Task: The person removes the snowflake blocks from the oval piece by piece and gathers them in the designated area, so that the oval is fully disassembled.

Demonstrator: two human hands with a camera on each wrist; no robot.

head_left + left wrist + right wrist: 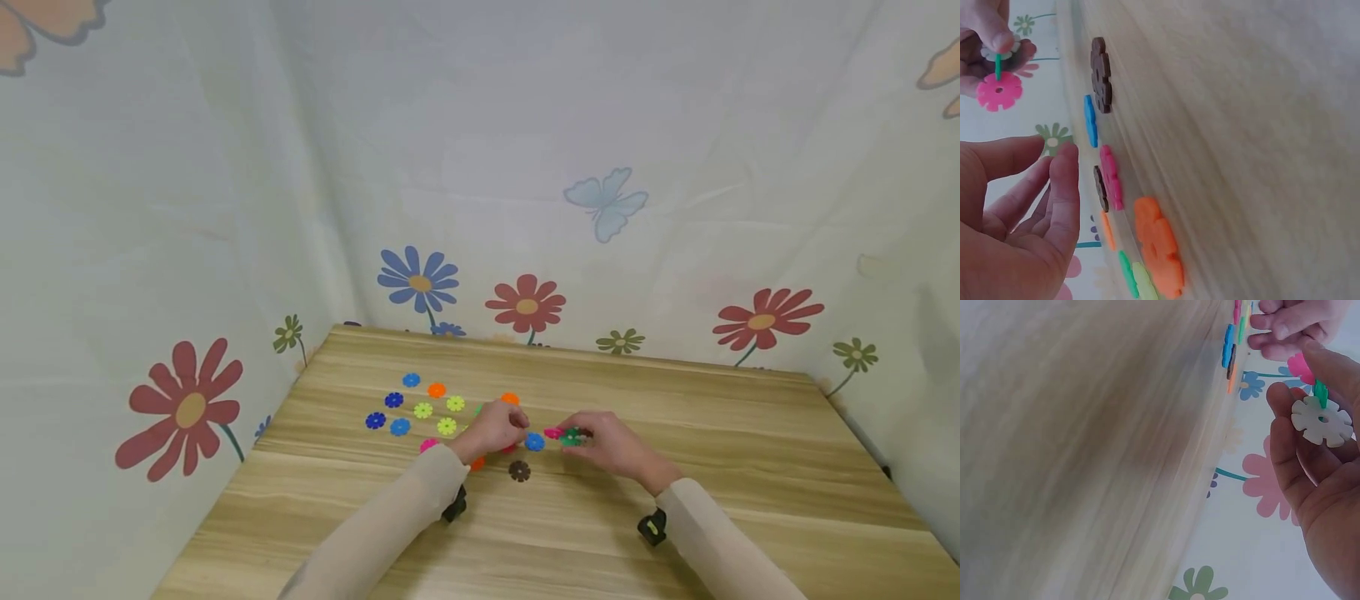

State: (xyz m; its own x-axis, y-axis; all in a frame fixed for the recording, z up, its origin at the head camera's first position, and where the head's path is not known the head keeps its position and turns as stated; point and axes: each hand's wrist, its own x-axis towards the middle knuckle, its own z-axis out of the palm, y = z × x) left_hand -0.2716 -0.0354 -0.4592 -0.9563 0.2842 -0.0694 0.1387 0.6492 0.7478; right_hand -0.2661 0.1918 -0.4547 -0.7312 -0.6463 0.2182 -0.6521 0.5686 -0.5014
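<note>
Between its thumb and fingers, my right hand point(613, 446) pinches a small group of joined flower-shaped plastic discs. They are a pink disc point(999, 92), a green disc point(572, 437) and a white disc point(1322, 422); the green one sits between the other two. My left hand point(497, 429) hovers over the scattered discs, its thumb and fingertips apart and nothing between them in the left wrist view. A blue disc point(535, 442) lies on the table between the hands. Nearer to me rests a dark brown disc point(520, 471). The left hand partly hides a few discs.
Several loose discs lie on the left of the wooden table point(712, 517), among them an orange disc point(437, 390), a yellow disc point(423, 410) and a dark blue disc point(376, 421). A fabric backdrop point(480, 167) printed with flowers stands behind the table and at its sides.
</note>
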